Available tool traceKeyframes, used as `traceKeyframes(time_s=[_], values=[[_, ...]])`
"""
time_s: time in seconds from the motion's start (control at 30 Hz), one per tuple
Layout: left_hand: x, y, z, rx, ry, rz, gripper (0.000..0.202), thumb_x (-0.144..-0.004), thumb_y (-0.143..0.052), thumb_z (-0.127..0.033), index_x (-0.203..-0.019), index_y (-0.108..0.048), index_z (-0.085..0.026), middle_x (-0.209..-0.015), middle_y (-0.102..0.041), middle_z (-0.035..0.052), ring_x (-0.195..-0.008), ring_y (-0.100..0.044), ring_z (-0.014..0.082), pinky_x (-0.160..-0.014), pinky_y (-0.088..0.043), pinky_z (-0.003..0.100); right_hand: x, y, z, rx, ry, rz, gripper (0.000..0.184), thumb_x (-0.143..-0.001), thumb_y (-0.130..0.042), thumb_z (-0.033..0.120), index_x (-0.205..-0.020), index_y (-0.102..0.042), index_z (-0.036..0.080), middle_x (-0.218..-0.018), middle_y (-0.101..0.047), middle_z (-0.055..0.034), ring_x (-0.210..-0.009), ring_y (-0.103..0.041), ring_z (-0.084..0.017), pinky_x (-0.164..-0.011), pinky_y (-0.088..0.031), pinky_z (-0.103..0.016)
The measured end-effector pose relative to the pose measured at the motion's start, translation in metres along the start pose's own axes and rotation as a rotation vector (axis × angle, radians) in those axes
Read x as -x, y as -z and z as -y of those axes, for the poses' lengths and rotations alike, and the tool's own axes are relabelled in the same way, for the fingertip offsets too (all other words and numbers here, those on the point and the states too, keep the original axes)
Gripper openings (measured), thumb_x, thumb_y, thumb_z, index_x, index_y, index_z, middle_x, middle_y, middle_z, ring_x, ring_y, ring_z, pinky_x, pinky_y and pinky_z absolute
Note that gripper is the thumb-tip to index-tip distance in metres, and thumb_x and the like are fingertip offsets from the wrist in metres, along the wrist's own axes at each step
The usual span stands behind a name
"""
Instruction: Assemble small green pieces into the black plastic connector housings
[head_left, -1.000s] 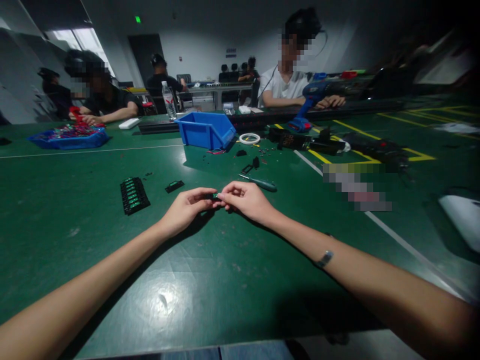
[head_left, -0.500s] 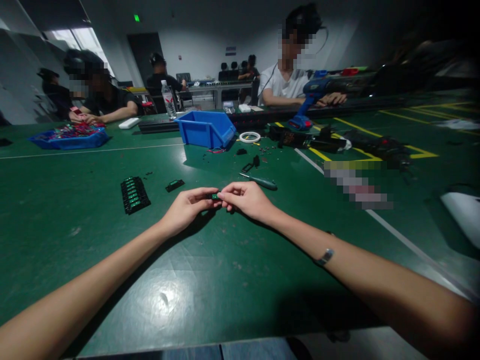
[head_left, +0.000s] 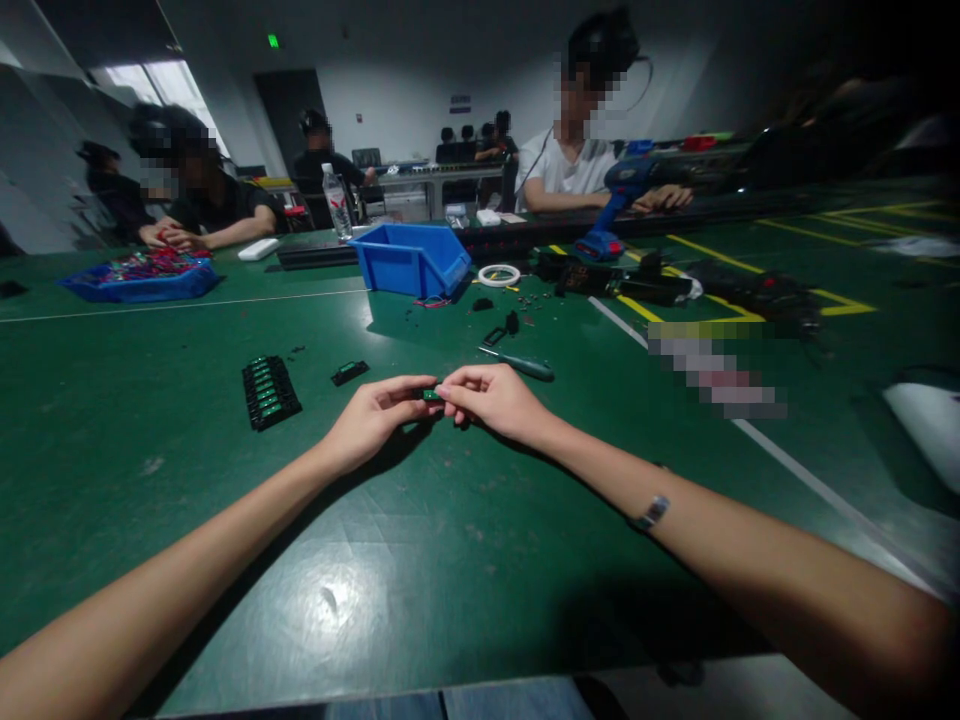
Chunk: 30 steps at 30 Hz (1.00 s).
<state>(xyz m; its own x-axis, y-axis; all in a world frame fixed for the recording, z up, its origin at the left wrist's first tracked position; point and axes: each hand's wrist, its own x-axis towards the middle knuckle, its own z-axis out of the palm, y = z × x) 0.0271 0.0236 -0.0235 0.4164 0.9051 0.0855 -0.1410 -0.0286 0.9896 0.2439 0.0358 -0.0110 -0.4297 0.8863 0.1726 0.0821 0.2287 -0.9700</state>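
A small green circuit board in a black frame [head_left: 431,395] is pinched between my two hands above the green table. My left hand [head_left: 375,412] grips its left end between thumb and fingers. On its right end, my right hand [head_left: 487,400] closes with thumb and forefinger, and the fingers hide part of it. Left of my hands lies a similar black piece with a green board [head_left: 349,372]. Farther left, several such pieces [head_left: 270,391] sit side by side in a row. Just beyond my right hand rests a screwdriver [head_left: 525,364] with a green handle.
Past my hands stand a blue bin [head_left: 409,262], a white tape roll [head_left: 499,275] and loose black parts [head_left: 496,333]. A blue cordless drill [head_left: 611,215] stands behind them. A blue tray [head_left: 139,285] of red wires is at far left, where a co-worker [head_left: 210,205] sits.
My hands and the small board stay almost still. At far left, the co-worker's hands have shifted slightly by the tray, and the red item they held up is lower.
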Motion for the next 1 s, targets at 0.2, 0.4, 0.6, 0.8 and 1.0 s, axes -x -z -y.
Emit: traceKeyframes(time_s=[0.2,0.4,0.6,0.8,1.0], values=[[0.0004,0.0,-0.0003,-0.001,0.005,0.009,0.048,-0.085,-0.078,-0.025,-0.13,-0.068,-0.014,-0.117,-0.076,0.0141,-0.107,-0.072,0.0253,-0.102,-0.05,0.04,-0.0006,0.0003,-0.001,-0.008,-0.011,-0.01,0.033,-0.084,-0.075,0.046,-0.085,-0.072,0.014,-0.07,-0.072,-0.0036,-0.057,-0.063,-0.011,-0.055,-0.051,-0.023],[0.0008,-0.0003,0.0001,0.013,0.005,0.011,0.047,-0.084,-0.079,-0.025,-0.129,-0.069,-0.015,-0.117,-0.076,0.0144,-0.108,-0.072,0.0257,-0.102,-0.05,0.04,-0.0009,0.0002,-0.0013,-0.022,-0.028,-0.014,0.034,-0.081,-0.078,0.047,-0.085,-0.073,0.014,-0.069,-0.072,-0.0036,-0.057,-0.063,-0.011,-0.054,-0.051,-0.023],[0.0013,-0.0012,-0.0011,0.031,0.008,0.0,0.045,-0.083,-0.08,-0.024,-0.126,-0.071,-0.015,-0.116,-0.076,0.014,-0.108,-0.073,0.0259,-0.103,-0.05,0.041,-0.0006,-0.0004,0.0002,-0.025,-0.043,-0.018,0.034,-0.08,-0.079,0.047,-0.084,-0.073,0.014,-0.069,-0.072,-0.0038,-0.057,-0.063,-0.011,-0.054,-0.051,-0.023],[0.0007,-0.0003,0.0001,0.027,0.01,0.01,0.045,-0.084,-0.079,-0.025,-0.127,-0.07,-0.015,-0.117,-0.076,0.0139,-0.108,-0.073,0.0251,-0.104,-0.05,0.041,-0.0002,-0.0009,0.002,-0.02,-0.052,-0.023,0.033,-0.079,-0.08,0.046,-0.084,-0.074,0.013,-0.067,-0.072,-0.0034,-0.056,-0.063,-0.011,-0.053,-0.05,-0.022],[0.0005,0.0005,0.0008,0.025,0.022,0.009,0.046,-0.084,-0.079,-0.027,-0.127,-0.07,-0.014,-0.115,-0.076,0.0145,-0.106,-0.073,0.0249,-0.103,-0.05,0.04,-0.0008,-0.002,0.0012,-0.035,-0.068,-0.024,0.034,-0.078,-0.08,0.046,-0.082,-0.073,0.014,-0.068,-0.072,-0.0038,-0.056,-0.063,-0.011,-0.053,-0.051,-0.023]])
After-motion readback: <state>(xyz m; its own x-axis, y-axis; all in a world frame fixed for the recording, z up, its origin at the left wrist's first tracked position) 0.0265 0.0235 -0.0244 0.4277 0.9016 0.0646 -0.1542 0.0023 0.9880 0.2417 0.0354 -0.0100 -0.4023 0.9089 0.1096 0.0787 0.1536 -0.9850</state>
